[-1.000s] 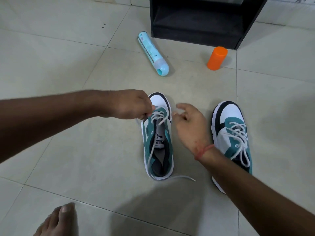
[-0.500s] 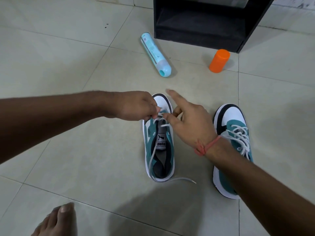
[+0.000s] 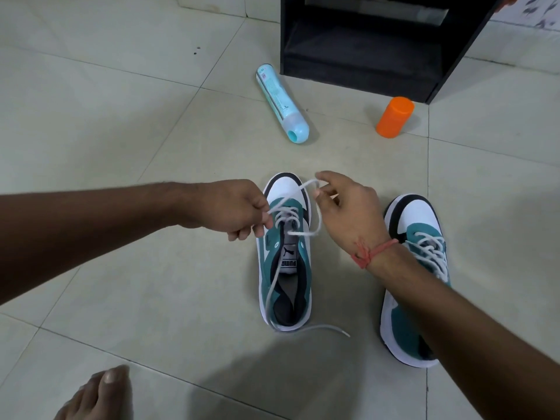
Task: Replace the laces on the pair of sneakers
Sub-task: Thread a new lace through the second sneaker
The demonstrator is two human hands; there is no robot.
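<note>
Just lace (image 3: 315, 207) between both hands

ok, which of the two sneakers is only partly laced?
The teal-and-white sneaker in the middle, between both hands: its white lace crosses only the front eyelets and trails loose. The teal-and-white sneaker on the right is laced further up.

A light blue bottle (image 3: 282, 104) lies on its side on the pale tiled floor (image 3: 106, 116), just beside a black cabinet (image 3: 372, 47). An orange cap-shaped container (image 3: 395, 117) stands near the cabinet's corner. A bare foot (image 3: 97, 395) rests at the lower left.
</note>
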